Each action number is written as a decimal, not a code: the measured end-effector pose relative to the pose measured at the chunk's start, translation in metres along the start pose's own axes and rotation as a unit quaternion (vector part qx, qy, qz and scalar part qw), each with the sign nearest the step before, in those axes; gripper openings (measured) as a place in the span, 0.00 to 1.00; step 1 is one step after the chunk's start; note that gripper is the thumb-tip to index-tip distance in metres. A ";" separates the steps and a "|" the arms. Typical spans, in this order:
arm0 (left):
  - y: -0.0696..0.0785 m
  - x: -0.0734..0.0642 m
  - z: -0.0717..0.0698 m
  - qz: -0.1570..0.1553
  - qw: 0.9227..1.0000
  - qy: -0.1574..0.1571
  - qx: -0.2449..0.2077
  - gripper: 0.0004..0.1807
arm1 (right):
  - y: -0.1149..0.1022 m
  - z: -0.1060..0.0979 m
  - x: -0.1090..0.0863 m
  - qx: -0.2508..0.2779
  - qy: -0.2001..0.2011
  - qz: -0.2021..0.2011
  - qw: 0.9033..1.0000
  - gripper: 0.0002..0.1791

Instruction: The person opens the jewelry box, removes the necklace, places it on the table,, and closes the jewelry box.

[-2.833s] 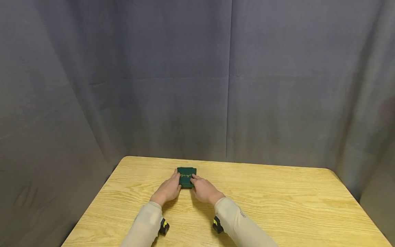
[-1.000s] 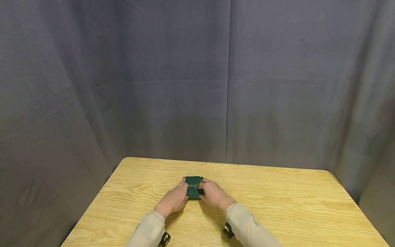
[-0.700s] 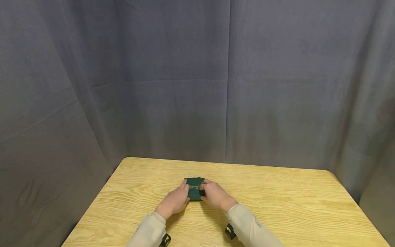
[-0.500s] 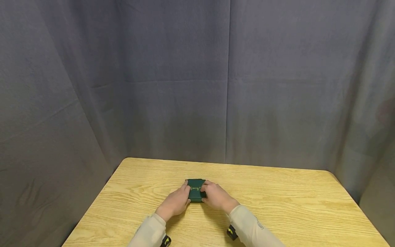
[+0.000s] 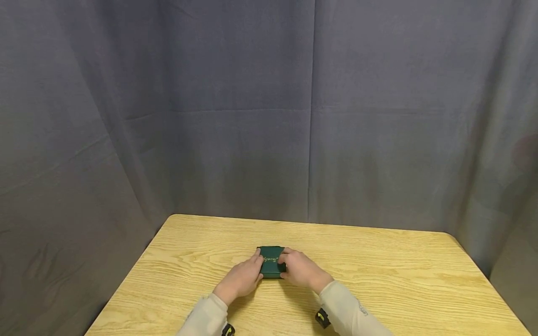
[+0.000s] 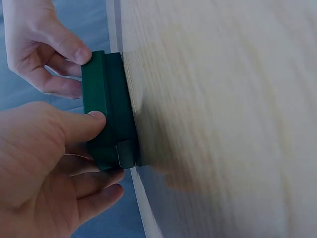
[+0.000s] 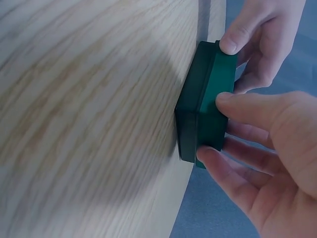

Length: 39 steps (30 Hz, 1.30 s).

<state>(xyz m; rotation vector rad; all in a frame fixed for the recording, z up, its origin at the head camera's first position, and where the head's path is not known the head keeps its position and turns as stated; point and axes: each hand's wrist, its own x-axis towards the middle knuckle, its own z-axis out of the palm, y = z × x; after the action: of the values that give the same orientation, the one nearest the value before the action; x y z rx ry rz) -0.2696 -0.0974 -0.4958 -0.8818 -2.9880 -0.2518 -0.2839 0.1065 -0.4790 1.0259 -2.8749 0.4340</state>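
A small dark green box [image 5: 270,268] with gold script on its lid lies flat on the wooden table. My left hand [image 5: 243,278] grips its left side, thumb on the near edge and fingers along the side and top. On the opposite side my right hand [image 5: 303,270] holds it, with curled fingers over the lid's right part. In the left wrist view the box [image 6: 94,87] shows a lid overhanging a darker base, with a small tab at one side. The right wrist view has thumb and fingers of the right hand [image 7: 282,148] pinching the lid's edges.
The pale wood-grain table [image 5: 378,275] reaches out to both sides and beyond the box. Grey curtains [image 5: 235,116] hang behind its far edge and along the left and right. Black wrist cameras [image 5: 322,318] sit under the beige sleeves [image 5: 353,310].
The green box has slid to the right and toward me across the table, held between both hands throughout. Both arms have shifted with it, and its lid has stayed on.
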 end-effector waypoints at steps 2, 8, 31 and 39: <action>0.001 -0.001 0.000 0.001 1.000 -0.001 -0.001 0.24 | 0.001 -0.001 -0.002 -0.001 -0.004 0.000 1.000 0.15; 0.003 -0.001 0.001 0.012 1.000 0.001 -0.008 0.24 | 0.002 -0.004 -0.008 -0.003 -0.003 -0.015 1.000 0.15; 0.024 0.001 0.003 0.026 1.000 -0.010 -0.012 0.25 | 0.011 -0.010 -0.032 -0.005 -0.018 -0.022 1.000 0.15; 0.031 0.005 0.006 0.023 1.000 -0.014 -0.012 0.24 | 0.016 -0.012 -0.040 -0.002 -0.011 -0.027 1.000 0.15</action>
<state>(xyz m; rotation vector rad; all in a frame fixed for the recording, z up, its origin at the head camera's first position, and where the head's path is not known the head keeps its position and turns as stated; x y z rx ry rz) -0.2564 -0.0683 -0.4966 -0.9635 -2.9929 -0.2777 -0.2633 0.1466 -0.4775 1.1104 -2.8578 0.4157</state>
